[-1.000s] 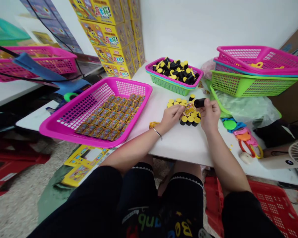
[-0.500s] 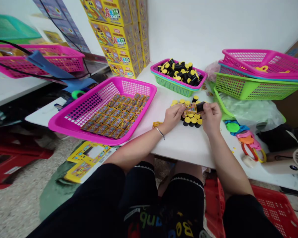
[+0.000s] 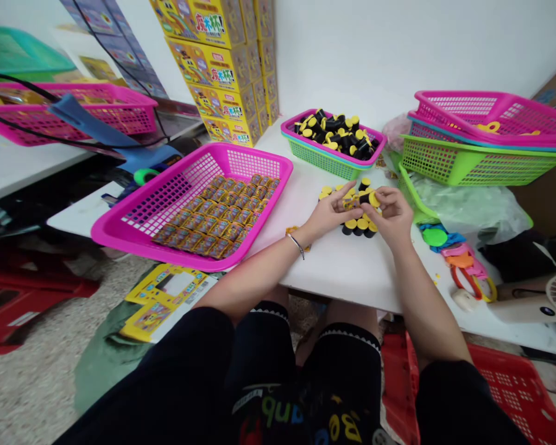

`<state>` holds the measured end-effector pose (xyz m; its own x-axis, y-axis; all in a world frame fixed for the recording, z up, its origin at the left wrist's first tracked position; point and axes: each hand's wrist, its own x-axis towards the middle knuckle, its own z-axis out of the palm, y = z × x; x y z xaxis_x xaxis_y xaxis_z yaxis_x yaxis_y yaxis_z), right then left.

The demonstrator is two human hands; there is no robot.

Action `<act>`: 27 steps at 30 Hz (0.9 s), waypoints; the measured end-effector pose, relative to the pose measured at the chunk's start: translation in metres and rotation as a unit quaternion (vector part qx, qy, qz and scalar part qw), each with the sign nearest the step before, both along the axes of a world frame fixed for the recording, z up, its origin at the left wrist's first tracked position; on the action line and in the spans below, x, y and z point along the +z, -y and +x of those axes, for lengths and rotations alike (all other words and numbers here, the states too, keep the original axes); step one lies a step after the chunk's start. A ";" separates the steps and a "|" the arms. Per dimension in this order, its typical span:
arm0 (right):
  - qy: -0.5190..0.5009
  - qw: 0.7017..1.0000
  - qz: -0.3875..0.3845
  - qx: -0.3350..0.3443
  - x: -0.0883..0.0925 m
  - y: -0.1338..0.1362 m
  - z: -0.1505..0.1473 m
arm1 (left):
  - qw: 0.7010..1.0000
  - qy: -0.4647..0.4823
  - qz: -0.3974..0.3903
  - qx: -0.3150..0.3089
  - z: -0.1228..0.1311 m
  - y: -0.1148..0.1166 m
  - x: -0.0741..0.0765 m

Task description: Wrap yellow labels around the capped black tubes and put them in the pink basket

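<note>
Black yellow-capped cylinder [image 3: 363, 198] lies nearly level, cap toward 3 o'clock, pinched in the closed grip of the right hand [image 3: 391, 216] (the left hand [image 3: 330, 211] sits at 9 o'clock, its hold unclear).

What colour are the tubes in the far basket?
Black tubes with yellow ends, shown in head view.

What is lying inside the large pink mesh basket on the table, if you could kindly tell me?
Rows of small, flat gold-and-brown packets lie closely overlapped in the large pink mesh basket. Their print is too small to read, and they cover the basket's floor beneath them.
</note>
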<state>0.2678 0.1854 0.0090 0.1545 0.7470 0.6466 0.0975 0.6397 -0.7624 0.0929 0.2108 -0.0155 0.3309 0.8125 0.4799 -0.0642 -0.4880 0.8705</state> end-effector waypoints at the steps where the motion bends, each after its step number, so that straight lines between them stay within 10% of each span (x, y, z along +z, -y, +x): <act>1: 0.016 1.000 -0.004 0.025 0.000 0.000 0.002 | 0.999 0.008 -0.025 -0.024 0.000 -0.001 0.000; 20: 0.074 0.982 -0.031 0.168 -0.011 0.001 0.003 | 0.965 0.108 -0.163 -0.175 -0.001 0.008 0.007; 27: 0.378 0.917 0.102 -0.082 -0.006 0.007 0.008 | 0.956 0.186 -0.199 -0.113 0.004 0.003 0.006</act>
<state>0.2754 0.1781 0.0034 -0.2954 0.6058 0.7388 0.6562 0.6907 -0.3040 0.0967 0.2083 -0.0091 0.3865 0.8828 0.2669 -0.4693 -0.0609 0.8810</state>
